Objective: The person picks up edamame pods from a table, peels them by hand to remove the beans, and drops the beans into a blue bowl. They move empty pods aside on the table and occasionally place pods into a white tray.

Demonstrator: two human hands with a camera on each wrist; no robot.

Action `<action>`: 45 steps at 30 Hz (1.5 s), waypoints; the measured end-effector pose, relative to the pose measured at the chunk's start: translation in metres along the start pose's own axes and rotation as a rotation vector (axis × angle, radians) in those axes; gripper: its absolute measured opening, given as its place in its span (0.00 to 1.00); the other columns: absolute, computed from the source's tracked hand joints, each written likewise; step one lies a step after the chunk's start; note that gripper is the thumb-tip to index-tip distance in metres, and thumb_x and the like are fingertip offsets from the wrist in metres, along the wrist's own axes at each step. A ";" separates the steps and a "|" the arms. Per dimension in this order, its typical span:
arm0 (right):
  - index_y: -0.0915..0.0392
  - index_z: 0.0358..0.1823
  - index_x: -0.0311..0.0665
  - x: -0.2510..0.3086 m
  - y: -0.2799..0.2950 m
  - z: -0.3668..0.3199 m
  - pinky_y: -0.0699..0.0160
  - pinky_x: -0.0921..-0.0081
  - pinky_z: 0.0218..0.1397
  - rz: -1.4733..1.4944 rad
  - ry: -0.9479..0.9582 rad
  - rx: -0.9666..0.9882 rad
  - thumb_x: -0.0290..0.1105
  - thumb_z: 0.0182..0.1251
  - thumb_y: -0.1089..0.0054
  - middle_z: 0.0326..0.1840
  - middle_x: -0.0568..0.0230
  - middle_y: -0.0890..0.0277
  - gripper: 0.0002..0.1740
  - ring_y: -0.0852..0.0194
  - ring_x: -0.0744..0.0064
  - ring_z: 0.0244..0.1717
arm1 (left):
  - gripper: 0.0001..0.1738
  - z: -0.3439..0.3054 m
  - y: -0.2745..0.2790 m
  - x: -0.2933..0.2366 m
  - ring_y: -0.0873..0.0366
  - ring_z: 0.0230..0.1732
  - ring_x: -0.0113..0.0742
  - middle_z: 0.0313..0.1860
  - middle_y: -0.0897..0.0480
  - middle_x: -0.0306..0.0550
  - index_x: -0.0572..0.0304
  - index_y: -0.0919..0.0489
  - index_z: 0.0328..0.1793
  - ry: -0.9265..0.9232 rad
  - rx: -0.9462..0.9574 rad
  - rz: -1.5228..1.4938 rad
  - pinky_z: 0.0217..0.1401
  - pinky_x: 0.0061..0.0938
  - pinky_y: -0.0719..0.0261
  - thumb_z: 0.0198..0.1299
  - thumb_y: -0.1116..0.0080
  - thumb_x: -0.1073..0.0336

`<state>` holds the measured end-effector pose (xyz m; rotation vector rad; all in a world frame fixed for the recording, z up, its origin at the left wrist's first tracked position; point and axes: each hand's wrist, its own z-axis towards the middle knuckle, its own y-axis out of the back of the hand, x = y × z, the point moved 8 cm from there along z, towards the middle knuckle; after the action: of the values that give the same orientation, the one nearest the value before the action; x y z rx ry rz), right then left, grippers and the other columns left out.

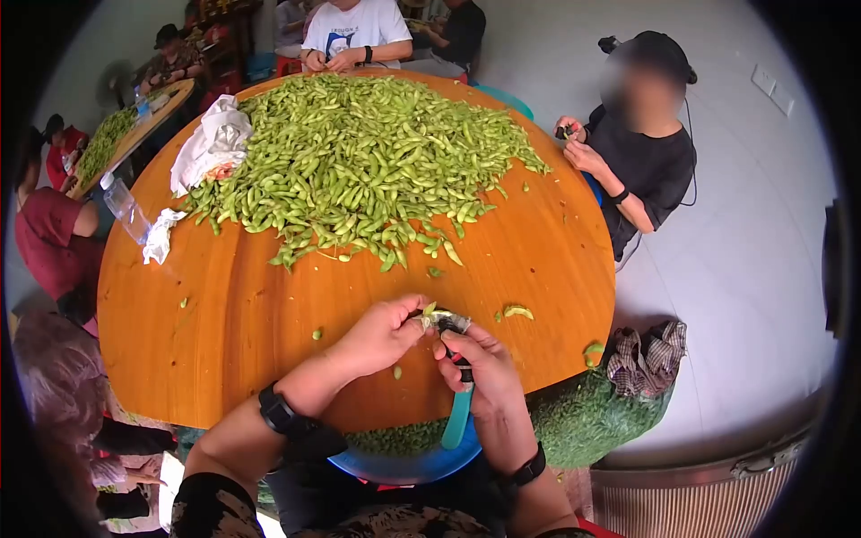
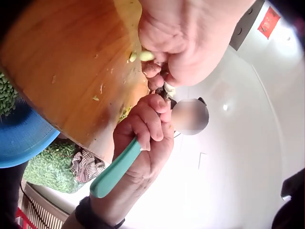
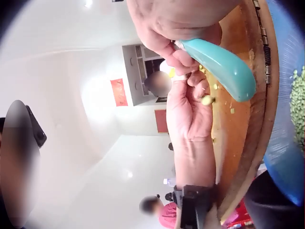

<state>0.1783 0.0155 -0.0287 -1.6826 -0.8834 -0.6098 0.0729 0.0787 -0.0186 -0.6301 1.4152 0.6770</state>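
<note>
Over the near edge of the wooden table, both hands meet. My left hand (image 1: 381, 334) pinches an edamame pod (image 1: 432, 314) with fingertips and thumb; pale green beans (image 2: 147, 56) show beside its curled fingers in the left wrist view. My right hand (image 1: 484, 363) grips a teal-handled tool (image 1: 457, 420), the handle sticking out toward my lap. The tool's working end is mostly hidden among the fingers. Dark and whitish coverings show on some fingertips. Below the hands, a blue basin (image 1: 408, 469) holds many shelled green beans (image 3: 299, 109).
A large heap of edamame pods (image 1: 359, 161) covers the far half of the table (image 1: 224, 359). Left of it lie a white cloth (image 1: 215, 143), a plastic bottle (image 1: 126, 208) and crumpled tissue (image 1: 161, 235). A full green sack (image 1: 592, 421) stands at right. Other people sit around.
</note>
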 end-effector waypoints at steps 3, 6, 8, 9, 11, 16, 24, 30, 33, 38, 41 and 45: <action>0.22 0.46 0.33 -0.002 -0.001 0.000 0.46 0.85 0.12 0.023 -0.011 0.001 0.26 0.68 0.45 0.27 0.64 0.24 0.09 0.35 0.82 0.14 | 0.07 0.000 0.001 -0.002 0.34 0.31 0.17 0.33 0.25 0.31 0.60 0.24 0.48 0.029 -0.019 0.027 0.35 0.14 0.33 0.70 0.54 0.70; 0.23 0.47 0.33 0.000 0.002 0.000 0.45 0.86 0.12 -0.019 0.010 -0.049 0.26 0.67 0.45 0.27 0.65 0.24 0.09 0.36 0.82 0.14 | 0.08 -0.006 0.007 -0.010 0.31 0.31 0.22 0.33 0.23 0.34 0.60 0.23 0.46 0.067 -0.100 0.204 0.37 0.17 0.31 0.66 0.52 0.73; 0.23 0.46 0.35 0.011 0.014 -0.002 0.45 0.86 0.13 -0.106 0.111 -0.147 0.27 0.68 0.45 0.26 0.67 0.25 0.08 0.37 0.83 0.14 | 0.08 -0.007 0.015 -0.015 0.28 0.31 0.26 0.34 0.22 0.37 0.60 0.22 0.45 0.046 -0.180 0.412 0.38 0.20 0.29 0.62 0.50 0.74; 0.23 0.45 0.35 0.020 0.020 -0.006 0.45 0.86 0.13 -0.140 0.133 -0.182 0.28 0.68 0.46 0.26 0.67 0.26 0.08 0.37 0.83 0.14 | 0.10 -0.008 0.020 -0.026 0.26 0.34 0.34 0.36 0.21 0.41 0.59 0.21 0.45 -0.146 -0.203 0.690 0.40 0.25 0.27 0.58 0.49 0.76; 0.24 0.41 0.37 0.041 0.050 -0.013 0.45 0.85 0.13 -0.299 0.170 -0.282 0.30 0.69 0.47 0.24 0.69 0.27 0.06 0.39 0.85 0.13 | 0.13 -0.010 0.010 -0.048 0.23 0.37 0.42 0.38 0.20 0.45 0.59 0.20 0.44 -0.356 -0.216 0.973 0.42 0.30 0.25 0.54 0.47 0.78; 0.26 0.35 0.35 0.077 0.093 -0.021 0.44 0.84 0.14 -0.602 0.142 -0.292 0.29 0.69 0.50 0.21 0.71 0.30 0.06 0.40 0.85 0.13 | 0.13 0.020 -0.011 -0.068 0.27 0.49 0.52 0.43 0.24 0.51 0.62 0.20 0.41 -0.331 -0.179 1.227 0.49 0.37 0.24 0.48 0.46 0.80; 0.23 0.44 0.34 0.094 0.100 -0.029 0.34 0.78 0.23 -0.828 0.469 -0.334 0.23 0.65 0.48 0.21 0.68 0.29 0.08 0.35 0.81 0.19 | 0.16 0.115 -0.011 -0.046 0.26 0.45 0.53 0.41 0.24 0.52 0.64 0.23 0.43 -0.459 -0.070 1.379 0.48 0.39 0.23 0.47 0.48 0.82; 0.24 0.41 0.37 0.071 0.068 -0.009 0.37 0.85 0.17 -0.584 0.194 -0.137 0.26 0.68 0.50 0.24 0.71 0.28 0.06 0.34 0.86 0.18 | 0.11 0.069 -0.031 -0.056 0.20 0.33 0.51 0.37 0.21 0.54 0.67 0.24 0.48 -0.356 -0.110 1.085 0.38 0.37 0.20 0.58 0.49 0.79; 0.24 0.41 0.37 0.054 0.041 0.000 0.37 0.86 0.16 -0.480 0.107 -0.046 0.29 0.70 0.49 0.25 0.71 0.27 0.06 0.33 0.85 0.18 | 0.15 0.040 -0.036 -0.052 0.20 0.29 0.40 0.36 0.21 0.51 0.65 0.23 0.52 -0.210 -0.073 0.673 0.34 0.30 0.21 0.58 0.47 0.80; 0.25 0.42 0.37 0.027 0.022 -0.002 0.39 0.87 0.15 -0.460 0.039 0.014 0.31 0.70 0.47 0.27 0.70 0.26 0.06 0.33 0.85 0.17 | 0.20 0.009 -0.022 -0.042 0.20 0.35 0.46 0.38 0.20 0.52 0.63 0.23 0.57 -0.224 -0.148 0.626 0.39 0.31 0.22 0.57 0.46 0.80; 0.25 0.39 0.37 0.019 0.020 -0.004 0.41 0.86 0.15 -0.399 0.032 0.003 0.30 0.70 0.47 0.26 0.70 0.26 0.05 0.34 0.85 0.17 | 0.18 0.004 -0.021 -0.047 0.19 0.33 0.38 0.35 0.20 0.48 0.60 0.22 0.54 -0.331 -0.194 0.658 0.35 0.27 0.21 0.57 0.43 0.79; 0.25 0.36 0.38 0.010 0.019 -0.004 0.44 0.86 0.14 -0.369 0.054 -0.065 0.28 0.69 0.46 0.22 0.72 0.28 0.04 0.37 0.86 0.15 | 0.17 0.001 -0.019 -0.037 0.19 0.39 0.50 0.38 0.19 0.51 0.61 0.23 0.52 -0.348 -0.199 0.747 0.41 0.35 0.21 0.55 0.41 0.76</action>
<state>0.2001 0.0118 -0.0309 -1.5625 -1.1561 -0.9370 0.0868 0.0651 0.0178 -0.0957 1.2430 1.4548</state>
